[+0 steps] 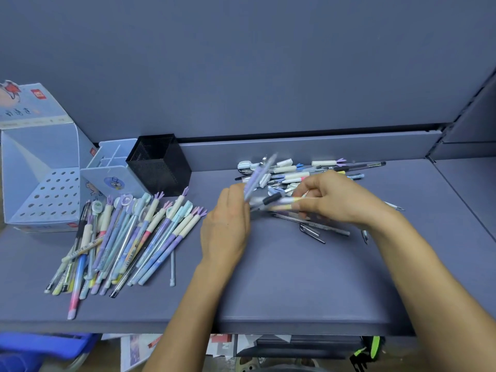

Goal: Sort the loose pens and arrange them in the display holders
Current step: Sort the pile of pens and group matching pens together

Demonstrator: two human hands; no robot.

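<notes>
Three holders stand on the table [241, 285]: one cardboard display box [40, 183] with rows of holes, one pale blue divided holder [112, 170] and one black mesh cup [158, 165]. The pens lie in two heaps: the left heap [128, 237] has some two dozen and the right heap [295, 173] fewer (both overlap too much for an exact count). One thin refill [172, 267] lies alone beside the left heap. The left grip [228, 224] holds one purple pen [256, 178]. The right grip [335, 197] pinches a small bundle [279, 204] of about three pens.

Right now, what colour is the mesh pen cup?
The mesh pen cup is black, seen in the head view.
</notes>
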